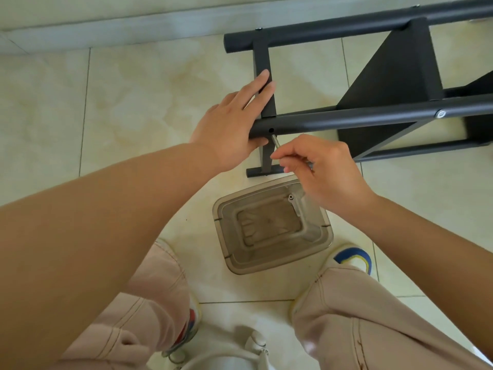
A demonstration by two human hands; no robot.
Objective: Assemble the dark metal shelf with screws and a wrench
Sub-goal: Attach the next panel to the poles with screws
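Observation:
The dark metal shelf [384, 84] lies on its side on the tiled floor, its round tubes running left to right. My left hand [234, 124] grips the end of the near tube [333, 121], fingers stretched over a flat crossbar [264, 73] and thumb under the tube. A screw hole [271, 130] shows in the tube just right of that hand. My right hand [317, 166] pinches a thin metal wrench [275, 142], whose tip points up at the hole. One fitted screw head [440, 113] sits further right on the same tube.
A translucent plastic container [272, 225] stands on the floor between my feet, with a loose screw [290, 197] inside near its far right corner. A wall baseboard [106, 25] runs along the far edge. My knees and shoes fill the bottom of the view.

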